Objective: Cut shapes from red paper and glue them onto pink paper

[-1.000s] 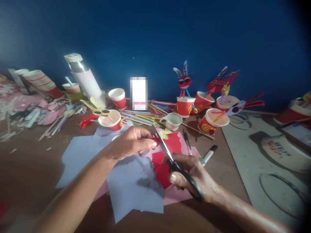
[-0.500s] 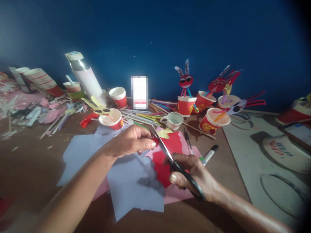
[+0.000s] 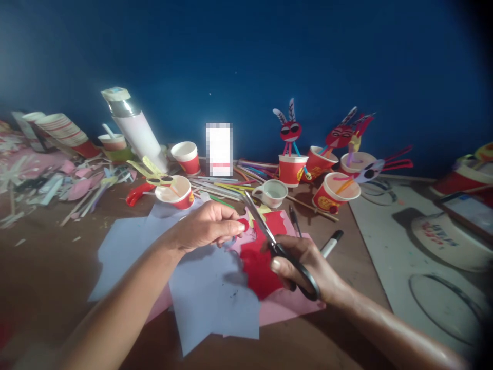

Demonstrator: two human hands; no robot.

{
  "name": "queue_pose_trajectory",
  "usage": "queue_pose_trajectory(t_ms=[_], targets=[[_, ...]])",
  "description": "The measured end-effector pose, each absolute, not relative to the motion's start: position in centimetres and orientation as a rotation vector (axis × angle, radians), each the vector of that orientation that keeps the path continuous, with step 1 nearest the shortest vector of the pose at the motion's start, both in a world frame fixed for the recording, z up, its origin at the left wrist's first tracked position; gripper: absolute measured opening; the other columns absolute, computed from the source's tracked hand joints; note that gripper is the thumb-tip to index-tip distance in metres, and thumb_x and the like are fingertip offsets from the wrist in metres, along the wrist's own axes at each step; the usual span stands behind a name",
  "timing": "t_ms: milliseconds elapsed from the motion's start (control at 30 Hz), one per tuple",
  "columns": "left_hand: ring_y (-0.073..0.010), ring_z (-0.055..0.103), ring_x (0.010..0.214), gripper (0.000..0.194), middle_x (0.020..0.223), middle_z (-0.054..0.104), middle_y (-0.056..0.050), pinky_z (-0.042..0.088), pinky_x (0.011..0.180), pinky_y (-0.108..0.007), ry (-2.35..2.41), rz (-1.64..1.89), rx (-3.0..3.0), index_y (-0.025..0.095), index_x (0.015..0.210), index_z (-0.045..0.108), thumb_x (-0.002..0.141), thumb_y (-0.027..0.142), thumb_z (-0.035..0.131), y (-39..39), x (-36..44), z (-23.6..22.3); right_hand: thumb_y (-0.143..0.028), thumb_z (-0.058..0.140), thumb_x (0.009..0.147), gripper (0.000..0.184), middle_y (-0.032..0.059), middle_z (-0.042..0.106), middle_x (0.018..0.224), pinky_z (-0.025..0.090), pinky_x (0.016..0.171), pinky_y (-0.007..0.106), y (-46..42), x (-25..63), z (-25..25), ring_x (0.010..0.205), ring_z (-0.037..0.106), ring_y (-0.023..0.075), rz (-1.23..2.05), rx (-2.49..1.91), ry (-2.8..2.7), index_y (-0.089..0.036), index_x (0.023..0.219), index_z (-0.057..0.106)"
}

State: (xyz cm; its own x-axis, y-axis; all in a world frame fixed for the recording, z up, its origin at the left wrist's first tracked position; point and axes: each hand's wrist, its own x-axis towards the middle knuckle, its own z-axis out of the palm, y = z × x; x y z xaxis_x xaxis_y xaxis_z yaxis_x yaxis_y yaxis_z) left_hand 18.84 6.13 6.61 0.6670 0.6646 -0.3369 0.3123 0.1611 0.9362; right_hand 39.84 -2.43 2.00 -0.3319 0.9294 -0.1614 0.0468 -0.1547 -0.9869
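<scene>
Between thumb and fingertips my left hand (image 3: 210, 226) pinches a small red paper piece (image 3: 245, 224). My right hand (image 3: 304, 264) grips black-handled scissors (image 3: 265, 222), their blades pointing up and left, just right of the red piece and apart from it. Under both hands lie sheets of pale blue paper (image 3: 211, 303), pink paper (image 3: 285, 308) and cut red paper (image 3: 260, 267). A scrap of yellow paper sits behind the scissor blades.
Behind the papers stand a white mug (image 3: 272, 193), a bundle of coloured sticks (image 3: 227, 187) and red paper cups (image 3: 335, 192) with paper figures. A white flask (image 3: 134, 128) and scraps (image 3: 77, 180) are at the left. A marker (image 3: 332, 243) lies right, by a grey board (image 3: 377, 241).
The scissor blades have moved slightly right, away from the red piece, which now shows more fully at my left fingertips. The whole view has shifted a little.
</scene>
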Motion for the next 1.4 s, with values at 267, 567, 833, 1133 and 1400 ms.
queue_pose_trajectory(t_ms=[267, 567, 833, 1133, 1400], targets=[[-0.0067, 0.039, 0.042, 0.028, 0.045, 0.048, 0.005, 0.028, 0.040, -0.019, 0.938, 0.359, 1.394, 0.015, 0.061, 0.058, 0.082, 0.033, 0.055, 5.4, 19.7, 5.6, -0.052, 0.063, 0.075, 0.037, -0.0057, 0.051, 0.043, 0.032, 0.037, 0.021, -1.5, 40.5, 1.4, 0.036, 0.044, 0.0090, 1.473, -1.188, -1.329, -0.016, 0.077, 0.052], [-0.0063, 0.040, 0.038, 0.030, 0.044, 0.051, 0.003, 0.032, 0.042, -0.020, 1.027, 0.278, 1.396, 0.015, 0.053, 0.049, 0.081, 0.026, 0.049, 3.0, 18.5, 3.7, -0.046, 0.061, 0.078, 0.034, -0.0057, 0.052, 0.045, 0.033, 0.038, 0.020, -2.1, 40.5, 2.0, 0.039, 0.046, 0.0089, 1.399, -1.162, -1.391, -0.014, 0.088, 0.058], [-0.0083, 0.042, 0.043, 0.028, 0.049, 0.052, 0.003, 0.034, 0.045, -0.020, 1.150, -0.017, 1.532, 0.015, 0.065, 0.055, 0.085, 0.034, 0.048, 1.1, 15.5, 2.6, -0.043, 0.064, 0.077, 0.029, -0.0045, 0.053, 0.045, 0.033, 0.036, 0.019, -1.8, 40.7, 1.2, 0.038, 0.048, 0.0086, 1.342, -1.232, -1.405, -0.017, 0.071, 0.054], [-0.0097, 0.035, 0.048, 0.032, 0.052, 0.042, 0.006, 0.027, 0.046, -0.022, 1.125, -0.298, 1.778, 0.019, 0.062, 0.045, 0.086, 0.041, 0.042, 0.4, 14.0, 2.1, -0.040, 0.065, 0.077, 0.027, -0.0050, 0.054, 0.047, 0.036, 0.037, 0.018, -1.5, 40.3, 0.0, 0.039, 0.051, 0.0097, 1.435, -1.163, -1.358, -0.015, 0.083, 0.058], [-0.0100, 0.033, 0.047, 0.033, 0.049, 0.036, 0.006, 0.020, 0.045, -0.025, 1.198, -0.358, 2.124, 0.019, 0.052, 0.037, 0.080, 0.034, 0.047, 0.5, 14.9, 2.1, -0.043, 0.064, 0.078, 0.029, -0.0041, 0.055, 0.047, 0.038, 0.037, 0.019, -1.8, 40.3, 0.1, 0.039, 0.052, 0.0097, 1.366, -1.226, -1.391, -0.016, 0.071, 0.054]])
